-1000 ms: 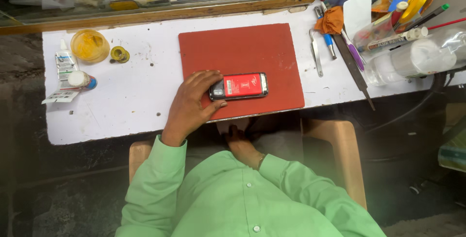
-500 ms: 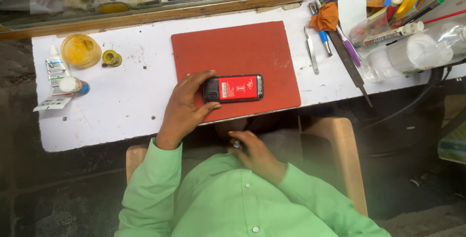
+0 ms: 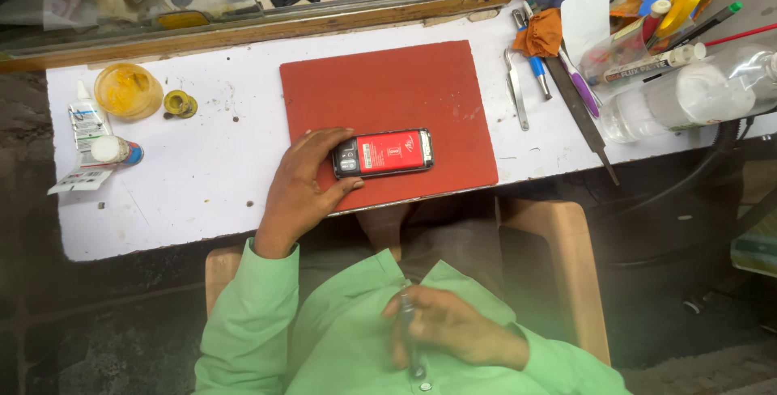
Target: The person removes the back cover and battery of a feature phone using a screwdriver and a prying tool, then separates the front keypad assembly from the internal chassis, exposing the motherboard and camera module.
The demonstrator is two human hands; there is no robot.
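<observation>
Holding one phone (image 3: 383, 153) flat on one red mat (image 3: 388, 120), back side up, red panel showing; left hand (image 3: 301, 187) curled round its left end, thumb on the near edge, fingers over the far edge. Gripping one thin metal tool (image 3: 409, 338) against the chest; right hand (image 3: 449, 326) closed round its shaft, well apart from the phone. Resting on one white table (image 3: 186, 176), mat near the front edge. Left of mat: one yellow dish (image 3: 127, 90), one small yellow cap (image 3: 179, 104), one tube (image 3: 85, 118), one small white-capped bottle (image 3: 113, 150). Right of mat: one pair of tweezers (image 3: 515, 87), one blue-handled driver (image 3: 534, 63), one orange cloth (image 3: 541, 33), one clear plastic bottle (image 3: 688, 95). Nothing lying between left hand and phone.
</observation>
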